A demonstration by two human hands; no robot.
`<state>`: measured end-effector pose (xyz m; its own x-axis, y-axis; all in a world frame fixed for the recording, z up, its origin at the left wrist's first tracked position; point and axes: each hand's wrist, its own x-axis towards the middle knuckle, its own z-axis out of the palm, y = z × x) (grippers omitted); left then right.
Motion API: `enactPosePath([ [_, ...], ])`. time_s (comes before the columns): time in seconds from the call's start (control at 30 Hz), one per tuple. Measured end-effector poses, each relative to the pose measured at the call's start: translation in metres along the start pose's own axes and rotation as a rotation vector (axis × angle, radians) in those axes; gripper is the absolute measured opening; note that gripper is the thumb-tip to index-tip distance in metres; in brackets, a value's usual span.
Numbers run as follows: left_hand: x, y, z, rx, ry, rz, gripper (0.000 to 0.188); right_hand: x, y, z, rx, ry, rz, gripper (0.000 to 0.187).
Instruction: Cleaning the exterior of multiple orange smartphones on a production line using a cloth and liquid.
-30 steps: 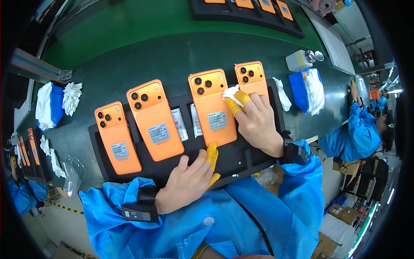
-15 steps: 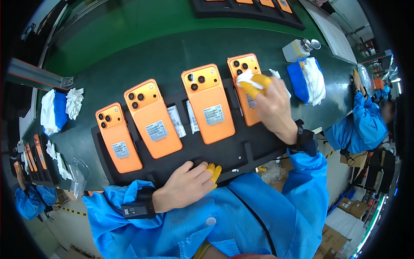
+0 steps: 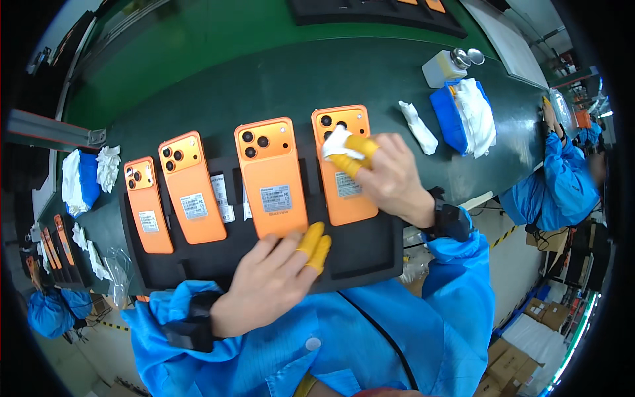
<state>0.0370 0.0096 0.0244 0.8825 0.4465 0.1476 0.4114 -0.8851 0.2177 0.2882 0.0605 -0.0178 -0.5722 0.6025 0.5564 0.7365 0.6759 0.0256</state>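
Four orange smartphones lie back up in a row on a black foam tray (image 3: 360, 261), each with a white label. My right hand (image 3: 390, 175), yellow finger cots on its fingers, pinches a folded white wiping cloth (image 3: 337, 142) against the rightmost phone (image 3: 350, 208), just below its camera lenses. My left hand (image 3: 268, 281) lies with fingers stretched out at the lower edge of the third phone from the left (image 3: 274, 175); it also wears yellow finger cots. Further left are the second phone (image 3: 192, 192) and the leftmost phone (image 3: 149, 205).
Right of the tray lie a loose white cloth (image 3: 418, 129), a blue bin of cloths (image 3: 450, 119) and a pump bottle (image 3: 440, 69). Another blue bin (image 3: 89, 178) stands at the left. A second black tray (image 3: 377, 14) is at the back. Co-workers sit on both sides.
The tray with the phones has shifted left and turned slightly. My left hand has moved from the tray's front edge to the third phone's lower end. My right hand has moved left with the cloth.
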Motion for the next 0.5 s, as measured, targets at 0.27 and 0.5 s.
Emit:
enactPosePath([
  [0.27,0.007,0.012,0.034,0.113,-0.068,-0.007,0.020,-0.016,0.008,-0.003,0.002,-0.008,0.054,0.028],
  [0.5,0.009,0.015,0.031,0.153,-0.092,0.025,0.016,-0.025,0.023,-0.005,-0.046,0.114,0.164,0.024],
])
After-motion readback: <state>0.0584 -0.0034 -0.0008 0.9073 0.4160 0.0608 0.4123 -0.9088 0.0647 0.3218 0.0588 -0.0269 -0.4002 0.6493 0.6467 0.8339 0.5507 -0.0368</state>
